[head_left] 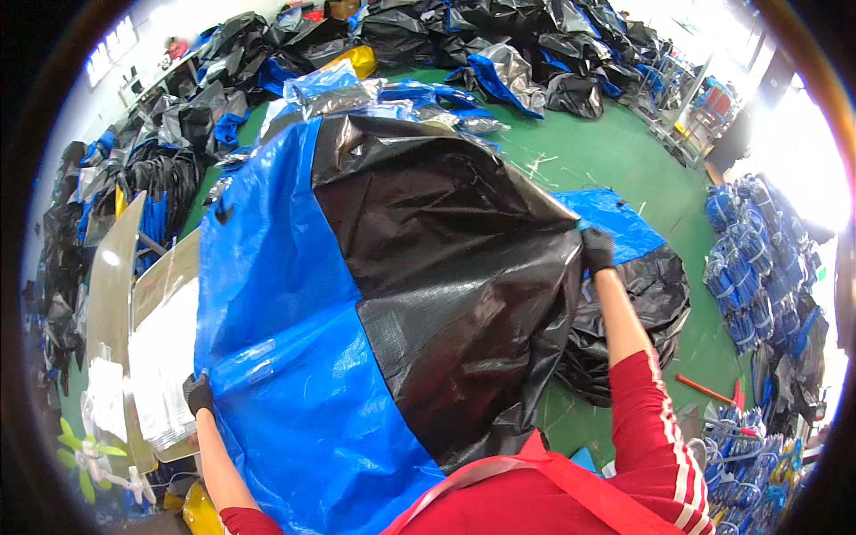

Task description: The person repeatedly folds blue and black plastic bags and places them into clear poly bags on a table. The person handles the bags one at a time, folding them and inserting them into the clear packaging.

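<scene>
A large blue and black tarpaulin sheet (383,294) is spread in front of me, blue on the left and black on the right. My left hand (198,392), in a dark glove, is closed on its blue left edge. At the far right, my right hand (597,250), also gloved, grips a gathered corner of the black part, with creases fanning out from it. Behind that hand, a round black and blue tarpaulin bundle (655,290) rests on the green floor, partly hidden by the sheet and my arm.
Folded blue and silver tarpaulins (419,94) lie beyond the sheet. Black tarpaulin heaps (392,36) line the far side. Tied blue bundles (758,259) stand at right, near a red stick (704,390). A green-bladed fan (89,459) and white sheets (165,366) are at left.
</scene>
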Demonstrator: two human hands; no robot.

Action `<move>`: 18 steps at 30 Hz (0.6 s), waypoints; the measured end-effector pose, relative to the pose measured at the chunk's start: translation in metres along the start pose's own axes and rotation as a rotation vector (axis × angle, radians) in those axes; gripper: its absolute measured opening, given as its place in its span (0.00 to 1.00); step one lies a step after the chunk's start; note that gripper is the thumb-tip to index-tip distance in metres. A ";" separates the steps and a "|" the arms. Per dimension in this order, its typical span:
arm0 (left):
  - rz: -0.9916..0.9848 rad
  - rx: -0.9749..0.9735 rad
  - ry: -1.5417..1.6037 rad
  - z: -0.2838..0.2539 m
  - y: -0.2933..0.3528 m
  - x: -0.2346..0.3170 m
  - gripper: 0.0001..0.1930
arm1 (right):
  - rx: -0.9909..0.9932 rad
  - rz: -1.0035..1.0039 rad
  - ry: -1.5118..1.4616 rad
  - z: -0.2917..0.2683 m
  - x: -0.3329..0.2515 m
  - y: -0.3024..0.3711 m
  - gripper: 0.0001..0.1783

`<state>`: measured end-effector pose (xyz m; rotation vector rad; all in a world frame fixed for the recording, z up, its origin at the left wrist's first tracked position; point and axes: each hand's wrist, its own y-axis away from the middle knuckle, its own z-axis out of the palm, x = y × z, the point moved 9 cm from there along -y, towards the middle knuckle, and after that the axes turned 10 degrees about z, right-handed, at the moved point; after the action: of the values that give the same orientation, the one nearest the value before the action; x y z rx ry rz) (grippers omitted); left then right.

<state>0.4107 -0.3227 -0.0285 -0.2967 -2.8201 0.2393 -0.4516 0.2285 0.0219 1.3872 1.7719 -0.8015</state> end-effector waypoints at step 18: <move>0.921 -0.330 -0.242 0.068 0.126 0.388 0.45 | -0.104 -0.349 0.386 0.052 -0.220 -0.022 0.28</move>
<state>0.0494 -0.1220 -0.0115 -1.7263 -2.7138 -0.0163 -0.4326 0.0674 0.1807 1.2397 2.3653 -0.6332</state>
